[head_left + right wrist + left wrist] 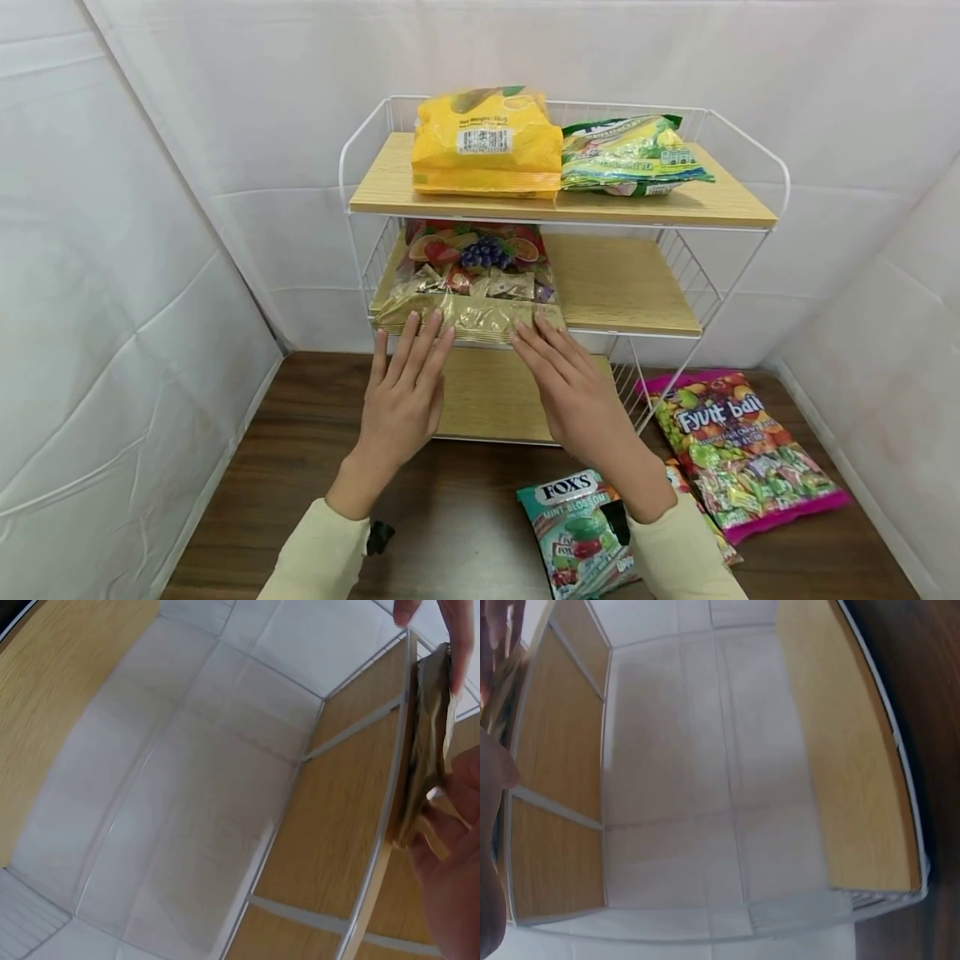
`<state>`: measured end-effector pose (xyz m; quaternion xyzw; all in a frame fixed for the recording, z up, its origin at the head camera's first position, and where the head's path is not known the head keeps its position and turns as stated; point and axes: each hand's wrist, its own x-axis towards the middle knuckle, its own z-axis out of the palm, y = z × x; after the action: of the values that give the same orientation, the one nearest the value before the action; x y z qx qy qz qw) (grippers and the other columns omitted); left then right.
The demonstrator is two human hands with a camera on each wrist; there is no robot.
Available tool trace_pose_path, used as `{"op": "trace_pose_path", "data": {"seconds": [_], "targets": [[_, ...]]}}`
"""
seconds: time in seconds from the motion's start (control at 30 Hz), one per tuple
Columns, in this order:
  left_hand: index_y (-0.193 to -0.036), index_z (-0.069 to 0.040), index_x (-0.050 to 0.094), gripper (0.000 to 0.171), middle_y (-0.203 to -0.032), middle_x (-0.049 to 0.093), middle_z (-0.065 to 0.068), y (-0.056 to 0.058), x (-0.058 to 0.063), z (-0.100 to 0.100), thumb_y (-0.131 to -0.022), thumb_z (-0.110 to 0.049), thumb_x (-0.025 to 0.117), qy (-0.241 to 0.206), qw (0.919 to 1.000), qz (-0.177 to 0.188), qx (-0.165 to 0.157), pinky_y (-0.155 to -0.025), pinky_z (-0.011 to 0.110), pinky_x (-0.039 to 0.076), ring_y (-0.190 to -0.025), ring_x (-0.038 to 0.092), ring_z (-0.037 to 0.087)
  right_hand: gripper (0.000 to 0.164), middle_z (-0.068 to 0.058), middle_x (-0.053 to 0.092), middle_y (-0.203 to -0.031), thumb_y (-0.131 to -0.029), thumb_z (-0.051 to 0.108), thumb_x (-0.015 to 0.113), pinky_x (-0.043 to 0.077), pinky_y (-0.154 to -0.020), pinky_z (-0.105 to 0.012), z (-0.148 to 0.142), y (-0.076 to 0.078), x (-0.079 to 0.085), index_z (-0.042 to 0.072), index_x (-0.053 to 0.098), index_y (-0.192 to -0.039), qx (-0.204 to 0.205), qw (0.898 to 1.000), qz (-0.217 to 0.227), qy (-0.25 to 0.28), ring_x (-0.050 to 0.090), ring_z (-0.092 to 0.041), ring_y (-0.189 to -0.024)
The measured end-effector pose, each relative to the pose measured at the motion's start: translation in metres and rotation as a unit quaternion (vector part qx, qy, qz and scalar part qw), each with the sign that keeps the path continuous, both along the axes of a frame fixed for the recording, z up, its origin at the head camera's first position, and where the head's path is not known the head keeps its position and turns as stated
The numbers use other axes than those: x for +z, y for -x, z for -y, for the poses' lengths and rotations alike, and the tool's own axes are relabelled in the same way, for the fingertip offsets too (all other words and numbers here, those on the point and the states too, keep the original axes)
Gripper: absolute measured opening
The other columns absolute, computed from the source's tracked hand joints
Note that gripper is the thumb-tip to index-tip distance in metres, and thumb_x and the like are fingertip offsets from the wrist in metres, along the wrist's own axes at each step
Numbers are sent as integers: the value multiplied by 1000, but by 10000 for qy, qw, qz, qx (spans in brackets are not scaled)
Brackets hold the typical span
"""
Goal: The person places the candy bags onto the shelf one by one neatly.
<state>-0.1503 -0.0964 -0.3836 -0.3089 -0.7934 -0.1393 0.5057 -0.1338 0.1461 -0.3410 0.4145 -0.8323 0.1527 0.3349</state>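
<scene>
A large bag of candy (pixel 483 279) with fruit pictures and a gold lower band lies on the left part of the middle shelf (pixel 618 283). Its gold edge hangs slightly over the shelf front. My left hand (pixel 401 396), fingers straight, has its fingertips on the left side of that band. On the band's right side rest the extended fingers of my right hand (pixel 573 392). The right wrist view catches the gold edge of the bag (pixel 431 724) from below, with fingers against it. Only part of my left hand (pixel 489 840) enters the left wrist view.
On the top shelf (pixel 738 200) sit a yellow bag (pixel 487 158) and a green-yellow bag (pixel 626 158). A Fox's mint bag (pixel 573 529) and a pink-edged Fyuit Ball bag (pixel 742 450) lie on the dark table (pixel 300 450). White cloth walls surround the rack.
</scene>
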Motion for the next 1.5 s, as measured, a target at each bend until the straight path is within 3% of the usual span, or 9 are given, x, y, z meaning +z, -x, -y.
{"op": "trace_pose_path", "data": {"seconds": [0.43,0.57,0.67,0.83,1.07,1.17,1.3,1.4,1.5], "targets": [[-140,2,44,45,-148,36,20,-20,-24,-12,-101,-19,37,-293,9973,588,-334,-105,59,27,-136,30,41,47,-8,51,-140,-106,22,21,31,-107,-49,-22,-17,-19,8,50,-140,135,9971,747,-39,36,-33,-135],[-139,4,45,47,-146,38,22,-30,-39,-22,-102,-23,37,-434,9931,853,-670,-104,57,30,-134,33,43,39,-9,50,-140,-103,13,42,34,-103,-54,-31,-22,-37,11,48,-142,-115,9919,1266,76,38,-33,-133],[-136,7,47,45,-142,42,25,-37,-50,-32,-101,-21,41,-772,9844,1018,-1211,-106,52,31,-131,36,44,52,-10,51,-139,-93,3,59,38,-99,-55,-39,-27,-53,12,48,-142,-349,9861,1598,291,42,-33,-130],[-137,9,45,45,-141,44,21,-47,-71,-45,-100,-17,48,-1478,9556,1713,-1886,-108,40,32,-130,40,39,46,-11,56,-132,-92,4,63,47,-91,-48,-49,-36,-80,11,55,-136,-691,9687,2251,784,51,-30,-122],[-145,-4,39,56,-143,44,13,-60,-96,-51,-93,-7,60,-2171,9045,3250,-1708,-99,45,41,-129,43,30,37,-6,61,-126,-94,10,61,53,-79,-40,-61,-53,-114,15,60,-131,-1373,9343,3088,1136,62,-20,-105],[-145,-9,39,54,-142,45,11,-67,-106,-53,-95,-12,60,-2356,8779,3828,-1650,-95,46,45,-129,44,26,38,-8,61,-124,-93,8,62,50,-64,-32,-67,-61,-125,15,60,-131,-1637,9205,3323,1244,62,-13,-73],[-144,-9,41,51,-140,46,11,-77,-118,-56,-97,-15,58,-2564,8392,4471,-1737,-95,45,46,-127,45,26,37,-10,61,-124,-92,7,63,53,-68,-38,-74,-71,-138,13,61,-129,-1895,9146,3322,1312,64,-19,-77],[-143,-7,42,49,-139,47,13,-83,-124,-60,-97,-16,57,-2669,8144,4811,-1847,-94,46,45,-124,48,31,37,-8,62,-123,-92,6,64,50,-85,-47,-78,-76,-147,11,62,-128,-1990,9129,3293,1359,61,-28,-108],[-143,-6,42,48,-138,48,16,-90,-128,-64,-98,-15,56,-2690,7909,5156,-1903,-95,44,45,-123,48,33,36,-8,63,-122,-92,6,64,50,-86,-47,-81,-81,-155,9,62,-128,-2072,9006,3529,1465,61,-28,-108]]}}
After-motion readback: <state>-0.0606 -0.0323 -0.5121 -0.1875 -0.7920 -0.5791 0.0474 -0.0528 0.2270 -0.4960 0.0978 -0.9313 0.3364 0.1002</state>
